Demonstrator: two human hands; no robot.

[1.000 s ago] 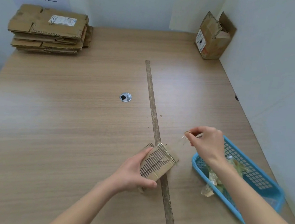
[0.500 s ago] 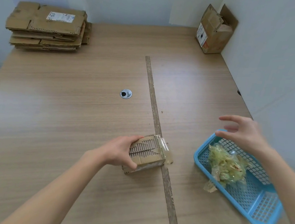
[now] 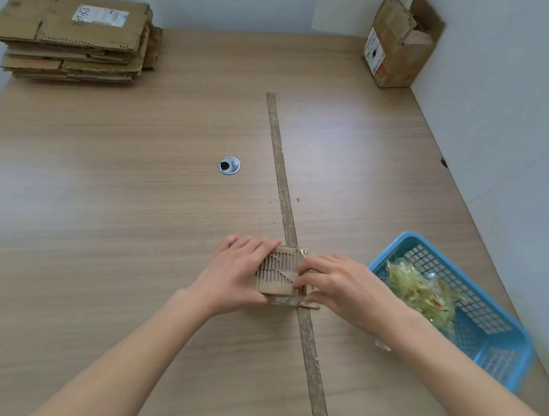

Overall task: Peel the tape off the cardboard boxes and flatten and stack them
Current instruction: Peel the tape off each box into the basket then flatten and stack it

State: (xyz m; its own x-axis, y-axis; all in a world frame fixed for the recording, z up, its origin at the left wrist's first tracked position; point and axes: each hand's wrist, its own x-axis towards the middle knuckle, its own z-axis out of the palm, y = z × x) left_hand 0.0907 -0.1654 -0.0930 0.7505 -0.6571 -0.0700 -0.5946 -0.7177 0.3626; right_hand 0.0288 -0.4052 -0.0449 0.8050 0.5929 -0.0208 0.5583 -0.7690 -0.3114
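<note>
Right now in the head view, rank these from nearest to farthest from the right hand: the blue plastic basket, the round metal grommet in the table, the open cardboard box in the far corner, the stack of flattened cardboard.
1. Blue plastic basket, just right of the right hand.
2. Round metal grommet, ahead and left.
3. Open cardboard box, far right corner.
4. Stack of flattened cardboard, far left corner.

A round metal grommet (image 3: 229, 165) sits in the wooden table (image 3: 95, 204).
</note>
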